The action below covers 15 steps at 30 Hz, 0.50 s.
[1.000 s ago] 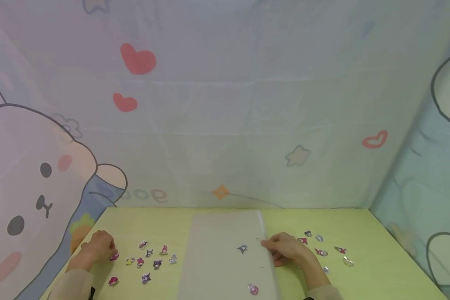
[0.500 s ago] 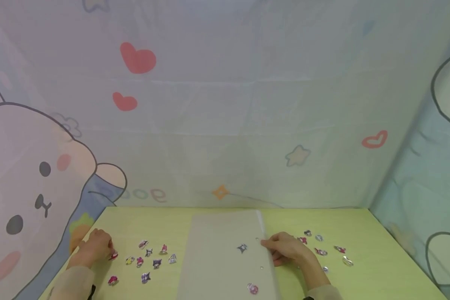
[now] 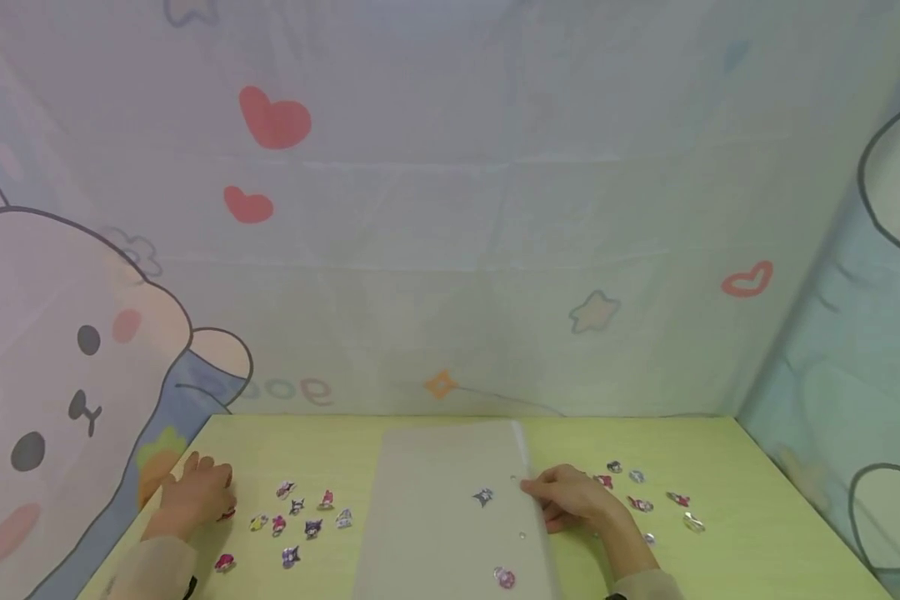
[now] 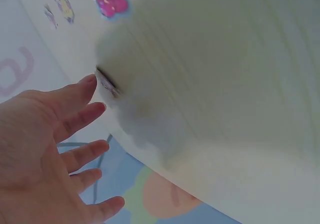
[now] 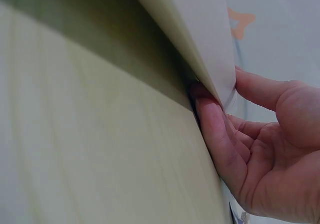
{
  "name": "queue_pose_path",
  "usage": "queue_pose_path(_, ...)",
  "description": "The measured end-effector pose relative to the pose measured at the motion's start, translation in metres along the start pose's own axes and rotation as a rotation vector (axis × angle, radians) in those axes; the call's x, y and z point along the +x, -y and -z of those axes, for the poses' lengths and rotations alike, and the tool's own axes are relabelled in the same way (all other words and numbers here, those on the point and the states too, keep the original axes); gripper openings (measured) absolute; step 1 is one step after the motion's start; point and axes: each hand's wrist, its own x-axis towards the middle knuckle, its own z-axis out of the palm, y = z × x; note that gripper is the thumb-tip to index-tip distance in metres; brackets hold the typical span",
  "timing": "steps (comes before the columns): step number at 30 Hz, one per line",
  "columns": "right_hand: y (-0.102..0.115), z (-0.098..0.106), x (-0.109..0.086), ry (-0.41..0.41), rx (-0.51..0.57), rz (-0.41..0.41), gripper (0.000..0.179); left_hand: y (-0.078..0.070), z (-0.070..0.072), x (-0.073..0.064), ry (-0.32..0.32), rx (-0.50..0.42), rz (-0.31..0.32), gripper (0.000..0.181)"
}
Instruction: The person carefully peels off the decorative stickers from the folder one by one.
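My left hand (image 3: 195,493) is over the left part of the table, its fingers spread apart. In the left wrist view the thumb tip meets the end of a small dark-edged sticker-like piece (image 4: 108,84), which looks tilted; whether the thumb presses it is unclear. Its red edge (image 3: 227,513) peeks from under the hand in the head view. My right hand (image 3: 570,495) pinches the right edge of a white rectangular board (image 3: 435,500), thumb above and fingers underneath. From the right wrist, the board (image 5: 207,34) is seen raised off the table along that edge.
Several small character stickers lie left of the board, among them a purple one (image 3: 291,557) and a red one (image 3: 225,562). More, such as a pink one (image 3: 640,503), lie at right. A grey star-shaped piece (image 3: 483,497) and a pink round one (image 3: 505,577) rest on the board.
The left hand's fingers have spread and lifted away from the red piece, and the hand now covers more of it. My right hand keeps its hold on the board's edge.
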Motion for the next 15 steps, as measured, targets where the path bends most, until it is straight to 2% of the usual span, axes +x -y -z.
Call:
queue_pose_path(3,-0.001,-0.001,0.000,0.000,0.003,-0.001,0.033,-0.007,-0.003,0.003,-0.022,0.028,-0.022,0.016)
queue_pose_path(7,-0.003,-0.002,0.001,-0.003,0.004,0.002,0.032,-0.025,-0.003,0.004,-0.052,0.044,-0.062,0.029)
queue_pose_path(12,-0.002,-0.002,0.001,-0.016,-0.002,0.002,0.032,-0.058,0.003,0.007,-0.081,0.037,-0.116,0.036)
queue_pose_path(15,-0.001,-0.002,0.002,-0.021,-0.004,0.002,0.033,-0.079,0.004,0.010,-0.077,0.021,-0.144,0.039)
